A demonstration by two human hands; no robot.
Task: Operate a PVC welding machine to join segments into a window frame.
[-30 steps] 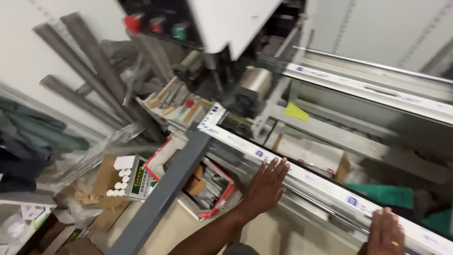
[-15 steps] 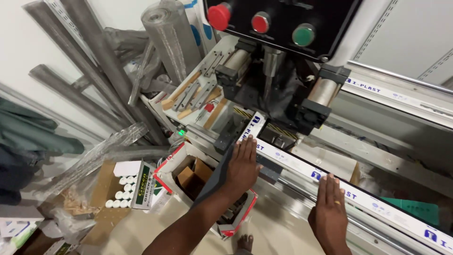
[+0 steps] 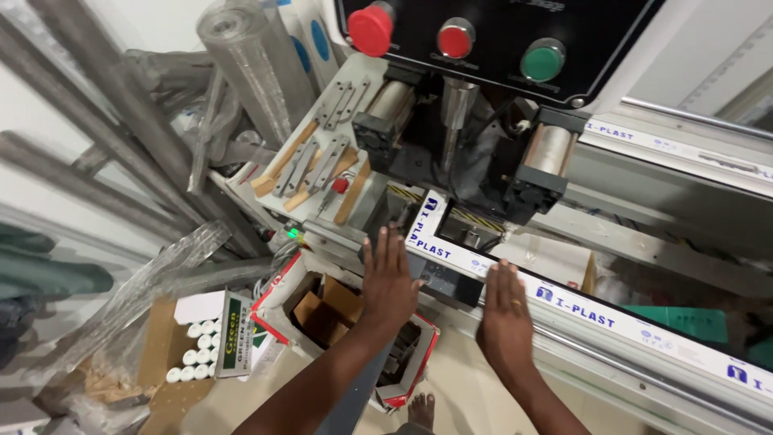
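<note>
Left hand (image 3: 389,278) flat, fingers spread, palm down on the near end of the white plastic profile (image 3: 600,318), right where it enters the machine head; right hand (image 3: 505,310) also flat, fingers together, ring on one finger, pressing the same profile just beside the left. Neither hand grips, both just push down. Profile runs from the clamp zone out to the lower right along the machine bed (image 3: 644,242), its end sitting under the two steel cylinders (image 3: 547,149) and the centre spindle. Looks like positioning is nearly done: piece is seated in the jaws area, hands steadying it; the buttons on the black control panel (image 3: 499,40) are untouched, so the actual machine cycle seems left to do. Left of the hands: tray with metal bars and wooden blocks (image 3: 310,161); below, open cardboard boxes (image 3: 322,310) on the floor and a box of white tubes (image 3: 189,350). Versus half a second ago: both hands have slid closer together on the profile, camera moved nearer, same flat press
</note>
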